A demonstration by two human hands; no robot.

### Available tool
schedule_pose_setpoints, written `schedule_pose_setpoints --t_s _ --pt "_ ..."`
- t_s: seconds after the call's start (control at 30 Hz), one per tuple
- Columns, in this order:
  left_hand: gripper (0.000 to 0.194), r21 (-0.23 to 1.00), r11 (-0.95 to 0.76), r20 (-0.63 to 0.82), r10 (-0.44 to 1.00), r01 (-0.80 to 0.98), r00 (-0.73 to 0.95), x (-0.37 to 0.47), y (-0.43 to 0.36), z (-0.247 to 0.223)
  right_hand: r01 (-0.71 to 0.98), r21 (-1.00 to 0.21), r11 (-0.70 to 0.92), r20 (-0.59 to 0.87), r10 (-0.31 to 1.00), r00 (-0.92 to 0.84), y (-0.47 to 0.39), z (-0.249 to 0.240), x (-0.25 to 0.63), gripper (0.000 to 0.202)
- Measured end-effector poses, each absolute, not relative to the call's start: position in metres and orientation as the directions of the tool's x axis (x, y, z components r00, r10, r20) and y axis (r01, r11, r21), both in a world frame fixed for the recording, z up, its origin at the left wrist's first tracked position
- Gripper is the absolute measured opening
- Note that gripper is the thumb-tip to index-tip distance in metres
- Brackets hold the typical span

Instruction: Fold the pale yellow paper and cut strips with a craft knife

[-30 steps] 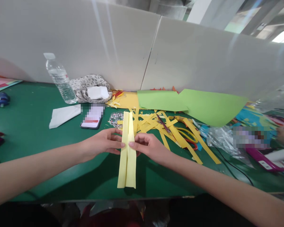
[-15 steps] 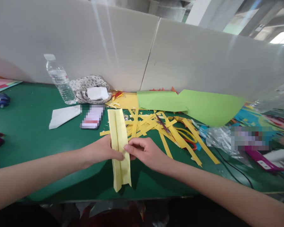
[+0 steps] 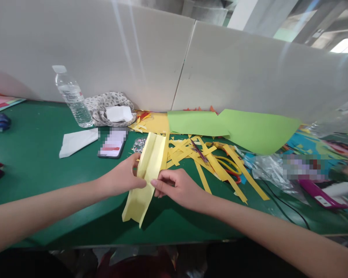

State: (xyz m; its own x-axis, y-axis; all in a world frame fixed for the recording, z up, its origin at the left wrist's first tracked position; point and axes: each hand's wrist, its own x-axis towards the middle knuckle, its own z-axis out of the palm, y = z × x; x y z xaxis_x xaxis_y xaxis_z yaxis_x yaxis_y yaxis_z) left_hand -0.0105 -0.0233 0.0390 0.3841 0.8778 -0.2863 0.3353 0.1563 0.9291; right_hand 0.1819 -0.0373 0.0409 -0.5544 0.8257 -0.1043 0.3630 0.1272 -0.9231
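Yellow paper, 1 folded piece, lengthwise creases, held up over the near part of the green table, tilted with its far end leaning right. Left hand, 1: grasping the paper's left edge, thumb across the face. Right hand, 1: pinching the right edge between thumb and fingers. Beyond and to the right: yellow strips, overlapping — exact count not possible; 1 pair of loop handles, yellow and red, among them. Left of the paper: 1 phone, 1 white sheet, 1 upright bottle, 1 patterned cloth. Behind: green card, one sheet or two, cannot tell. Far right: 1 purple tool. Edges: the paper's lower end stops short of the table's near edge in this view; bare green surface lies left of the paper, below the phone — strips crowd the right hand's far side; the partition bounds the back.
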Motion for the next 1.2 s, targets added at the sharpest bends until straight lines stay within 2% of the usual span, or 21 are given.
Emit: schedule_pose_setpoints --t_s 0.1,0.2,0.3,0.43,0.63,0.73,0.83,0.9,1.0,1.07,1.2 --pt "0.055 0.900 0.022 -0.224 0.880 0.435 0.419 -0.012 -0.022 0.038 0.429 -0.882 0.197 -0.088 0.824 -0.559 -0.037 0.043 0.182 0.024" --pt "0.046 0.896 0.004 -0.229 0.861 0.445 0.453 -0.016 -0.018 0.038 0.448 -0.869 0.208 -0.082 0.833 -0.547 -0.036 0.044 0.184 0.026" --pt "0.034 0.904 0.106 -0.309 0.831 0.414 0.462 -0.020 -0.010 0.038 0.430 -0.887 0.171 -0.087 0.852 -0.517 -0.031 0.041 0.186 0.027" --pt "0.035 0.913 0.279 -0.395 0.789 0.297 0.471 -0.024 -0.005 0.040 0.397 -0.911 0.112 -0.102 0.871 -0.481 -0.023 0.033 0.191 0.027" --pt "0.034 0.889 0.458 -0.360 0.671 0.020 0.648 -0.020 -0.010 0.037 0.354 -0.934 0.049 -0.136 0.867 -0.479 -0.019 0.030 0.193 0.028" --pt "0.030 0.842 0.539 -0.434 0.687 -0.008 0.583 -0.015 -0.016 0.036 0.357 -0.933 0.050 -0.141 0.861 -0.488 -0.024 0.034 0.191 0.028" --pt "0.033 0.798 0.602 -0.542 0.688 0.039 0.482 -0.007 -0.025 0.038 0.355 -0.934 0.040 -0.158 0.844 -0.512 -0.029 0.039 0.187 0.029" --pt "0.043 0.802 0.591 -0.558 0.690 0.086 0.461 -0.002 -0.032 0.041 0.344 -0.939 0.032 -0.163 0.837 -0.523 -0.032 0.041 0.186 0.029" --pt "0.035 0.876 0.465 -0.462 0.731 0.128 0.503 0.002 -0.039 0.047 0.327 -0.944 0.032 -0.155 0.833 -0.531 -0.033 0.043 0.186 0.029" --pt "0.037 0.907 0.395 -0.408 0.741 0.145 0.533 0.002 -0.039 0.049 0.334 -0.942 0.043 -0.152 0.831 -0.536 -0.032 0.044 0.187 0.031" --pt "0.043 0.909 0.374 -0.417 0.780 0.186 0.466 -0.004 -0.033 0.047 0.347 -0.937 0.044 -0.152 0.844 -0.515 -0.027 0.041 0.190 0.029"
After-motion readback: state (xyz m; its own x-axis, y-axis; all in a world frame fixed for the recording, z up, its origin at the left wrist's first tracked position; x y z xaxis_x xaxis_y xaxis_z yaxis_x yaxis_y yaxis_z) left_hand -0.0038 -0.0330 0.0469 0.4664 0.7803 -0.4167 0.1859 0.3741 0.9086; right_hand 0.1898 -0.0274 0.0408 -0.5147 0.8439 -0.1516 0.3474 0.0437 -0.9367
